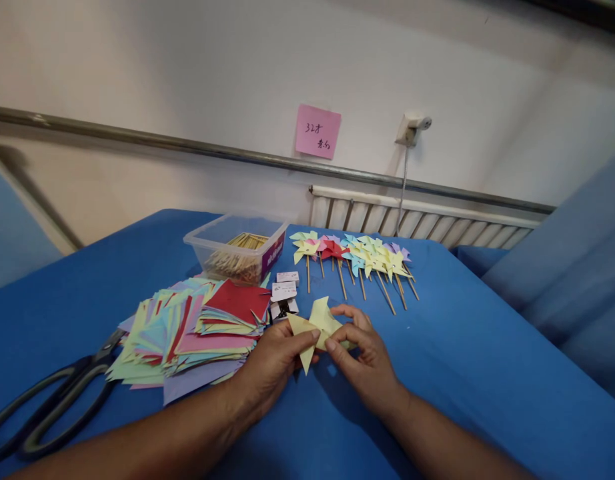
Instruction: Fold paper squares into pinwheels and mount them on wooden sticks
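Between my two hands is a pale yellow paper pinwheel point(323, 319), its blades folded in toward the middle. My left hand point(275, 357) is closed on its left side, the thumb pressing near the centre. My right hand point(365, 357) pinches the right side with thumb and fingers, also close to the centre. No stick shows on this pinwheel; its underside is hidden by my fingers. Just beyond my left hand lie small white boxes point(284, 291), one open with dark small items in it. A big stack of coloured paper squares point(197, 333) with cut corners lies to the left.
Large scissors point(62, 400) with dark handles lie at the left. Behind the paper stands a clear plastic tub point(207, 248) of thin wooden sticks. Several finished pinwheels point(367, 257) on sticks lie at the back right. The table has a blue cover point(462, 347); a radiator point(357, 210) stands behind.
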`<state>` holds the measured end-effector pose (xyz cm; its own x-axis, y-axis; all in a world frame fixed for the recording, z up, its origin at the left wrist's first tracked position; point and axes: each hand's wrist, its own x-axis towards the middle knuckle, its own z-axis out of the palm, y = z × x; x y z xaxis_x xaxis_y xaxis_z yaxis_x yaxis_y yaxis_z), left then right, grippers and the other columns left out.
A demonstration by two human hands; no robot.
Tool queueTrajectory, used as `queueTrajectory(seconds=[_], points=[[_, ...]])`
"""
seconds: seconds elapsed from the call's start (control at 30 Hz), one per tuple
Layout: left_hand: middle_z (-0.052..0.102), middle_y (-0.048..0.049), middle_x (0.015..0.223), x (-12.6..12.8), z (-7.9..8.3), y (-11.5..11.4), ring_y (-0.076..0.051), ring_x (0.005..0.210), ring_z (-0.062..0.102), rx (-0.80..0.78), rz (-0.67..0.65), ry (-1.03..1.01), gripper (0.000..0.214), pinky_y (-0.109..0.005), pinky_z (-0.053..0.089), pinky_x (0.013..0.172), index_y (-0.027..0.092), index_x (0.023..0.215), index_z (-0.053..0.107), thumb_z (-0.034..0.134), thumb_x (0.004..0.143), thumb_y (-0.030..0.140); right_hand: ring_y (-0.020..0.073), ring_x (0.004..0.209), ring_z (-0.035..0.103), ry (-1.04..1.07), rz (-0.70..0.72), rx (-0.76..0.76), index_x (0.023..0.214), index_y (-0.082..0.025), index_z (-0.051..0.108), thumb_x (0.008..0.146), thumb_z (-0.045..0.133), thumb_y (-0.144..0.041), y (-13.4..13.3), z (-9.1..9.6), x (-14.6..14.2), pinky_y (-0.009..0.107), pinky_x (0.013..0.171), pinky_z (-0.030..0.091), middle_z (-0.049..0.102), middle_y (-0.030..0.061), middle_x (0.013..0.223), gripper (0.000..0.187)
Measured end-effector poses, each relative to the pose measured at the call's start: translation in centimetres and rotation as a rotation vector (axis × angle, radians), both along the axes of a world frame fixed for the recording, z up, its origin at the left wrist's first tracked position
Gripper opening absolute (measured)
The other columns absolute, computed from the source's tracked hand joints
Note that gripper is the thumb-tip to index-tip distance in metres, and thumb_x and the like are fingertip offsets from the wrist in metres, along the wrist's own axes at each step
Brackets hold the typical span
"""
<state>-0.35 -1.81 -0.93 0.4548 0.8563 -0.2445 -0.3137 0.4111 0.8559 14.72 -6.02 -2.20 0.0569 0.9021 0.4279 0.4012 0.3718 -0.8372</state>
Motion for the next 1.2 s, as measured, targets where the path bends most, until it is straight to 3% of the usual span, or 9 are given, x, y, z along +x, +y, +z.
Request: queueTrajectory(seconds=[0.23, 0.67, 0.9, 1.2], points=[[0.061, 0.0008, 0.061, 0.18, 0.21, -0.20, -0.010, 0.054, 0.051, -0.005, -0.006, -0.006, 0.011, -0.022, 0.039, 0.055, 0.014, 0.072, 0.065, 0.070, 0.069, 0.023, 0.0226, 0.105, 0.052, -0.002, -0.015, -0.036, 0.062, -0.021, 0.063, 0.072, 0.063, -0.019, 0.08, -0.17, -0.14, 0.036, 0.088, 0.039, 0.056, 0.0052, 0.110, 0.010], [0.065, -0.0019, 0.072, 0.25, 0.12, -0.21, -0.011, 0.062, 0.055, 0.023, 0.007, 0.059, 0.016, -0.021, 0.042, 0.058, 0.014, 0.076, 0.066, 0.073, 0.065, 0.023, 0.0213, 0.098, 0.056, 0.068, -0.040, -0.090, 0.063, -0.020, 0.062, 0.073, 0.061, -0.018, 0.25, -0.27, -0.21, 0.034, 0.085, 0.040, 0.060, 0.0054, 0.103, 0.011], [0.061, 0.0006, 0.062, 0.05, -0.36, -0.07, -0.009, 0.056, 0.051, 0.084, -0.018, 0.124, 0.014, -0.020, 0.039, 0.053, 0.014, 0.068, 0.064, 0.073, 0.066, 0.025, 0.0208, 0.099, 0.056, 0.085, -0.053, -0.081, 0.062, -0.020, 0.062, 0.074, 0.060, -0.018, 0.18, -0.37, -0.37, 0.034, 0.087, 0.040, 0.061, 0.0051, 0.101, 0.013], [0.065, -0.0018, 0.074, 0.22, -0.15, -0.07, -0.012, 0.066, 0.055, 0.085, -0.018, 0.115, 0.017, -0.021, 0.042, 0.060, 0.015, 0.081, 0.065, 0.071, 0.067, 0.024, 0.0195, 0.097, 0.056, 0.103, -0.041, -0.059, 0.066, -0.019, 0.062, 0.077, 0.057, -0.015, 0.15, -0.33, -0.41, 0.033, 0.086, 0.041, 0.062, 0.0058, 0.099, 0.013]])
